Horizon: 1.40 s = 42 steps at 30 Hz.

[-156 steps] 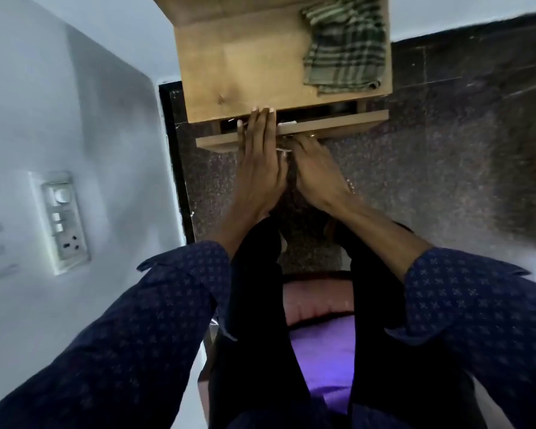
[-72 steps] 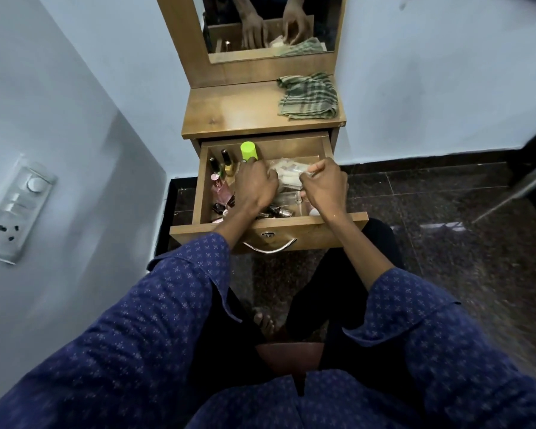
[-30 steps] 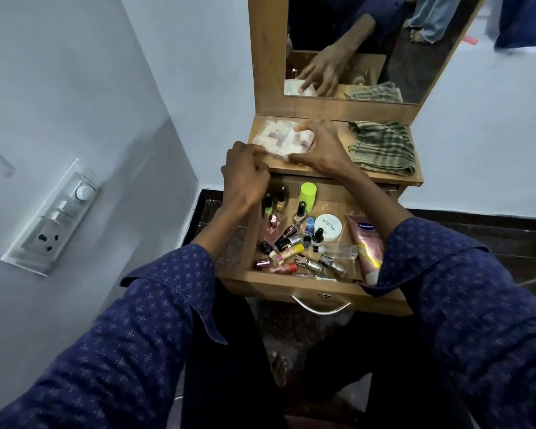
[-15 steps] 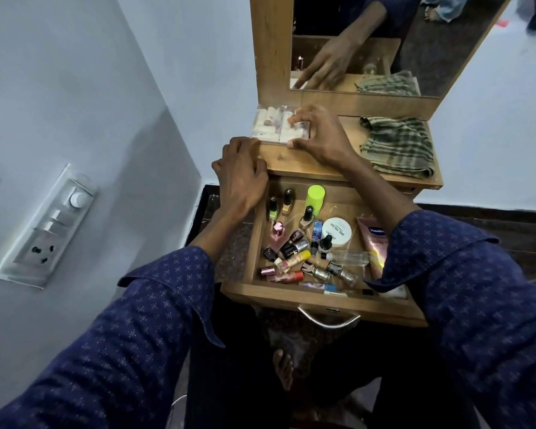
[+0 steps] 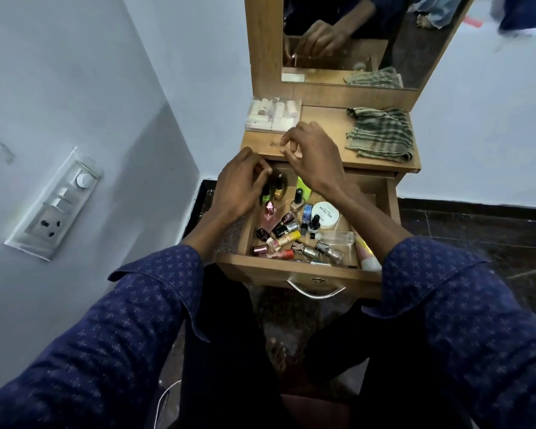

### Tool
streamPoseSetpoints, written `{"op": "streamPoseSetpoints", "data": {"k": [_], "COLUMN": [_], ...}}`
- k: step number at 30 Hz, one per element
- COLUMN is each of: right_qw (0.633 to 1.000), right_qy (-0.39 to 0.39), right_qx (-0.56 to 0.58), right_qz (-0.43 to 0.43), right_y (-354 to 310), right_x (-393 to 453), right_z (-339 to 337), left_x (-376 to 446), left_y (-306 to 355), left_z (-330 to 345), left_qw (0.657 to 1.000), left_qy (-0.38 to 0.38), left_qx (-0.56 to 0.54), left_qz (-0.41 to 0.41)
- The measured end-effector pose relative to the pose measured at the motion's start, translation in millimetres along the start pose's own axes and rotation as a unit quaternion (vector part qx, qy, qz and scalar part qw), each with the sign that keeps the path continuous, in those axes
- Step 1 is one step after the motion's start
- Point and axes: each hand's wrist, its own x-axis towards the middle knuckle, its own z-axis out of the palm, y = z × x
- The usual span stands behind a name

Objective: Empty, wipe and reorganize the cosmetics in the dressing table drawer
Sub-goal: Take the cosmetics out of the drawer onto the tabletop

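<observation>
The wooden drawer (image 5: 303,269) stands pulled out, with several nail polish bottles, a white round jar (image 5: 325,214), a clear bottle (image 5: 337,237) and a tube (image 5: 365,255) lying in it. My left hand (image 5: 240,187) is over the drawer's back left corner, its curled fingertips at the dark cap of a green nail polish bottle (image 5: 265,196); the hand hides whether they pinch it. My right hand (image 5: 314,156) hovers at the tabletop's front edge, fingers loosely curled and holding nothing. A clear pack of small white items (image 5: 272,116) lies on the tabletop's back left.
A green checked cloth (image 5: 381,134) lies on the right of the dressing table top (image 5: 322,119). The mirror (image 5: 368,41) rises behind it. A white wall with a switch panel (image 5: 56,205) is close on the left. Dark stone floor (image 5: 477,230) lies to the right.
My right hand has let go of the clear pack on the tabletop and drawn back toward the drawer. My left hand has moved from the drawer's left edge in over the back bottles.
</observation>
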Motion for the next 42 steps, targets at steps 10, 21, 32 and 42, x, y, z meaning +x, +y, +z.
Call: {"op": "streamPoseSetpoints", "data": {"k": [10, 21, 32, 42], "right_qw": [0.985, 0.985, 0.978, 0.986], "right_qy": [-0.122, -0.132, -0.094, -0.018], "right_qx": [-0.121, -0.103, 0.146, 0.145], "right_qz": [0.027, 0.051, 0.112, 0.085], "right_y": [-23, -26, 5, -13], "right_x": [-39, -42, 1, 35], "right_z": [0, 10, -41, -43], "left_x": [-17, -14, 6, 54], "left_y": [5, 14, 0, 10], "left_z": [0, 1, -26, -58], "left_qw": [0.994, 0.995, 0.985, 0.989], "left_qy": [-0.083, -0.058, 0.036, 0.075], "left_qx": [0.067, 0.071, -0.152, -0.114], "left_qz": [0.014, -0.026, -0.073, -0.054]}}
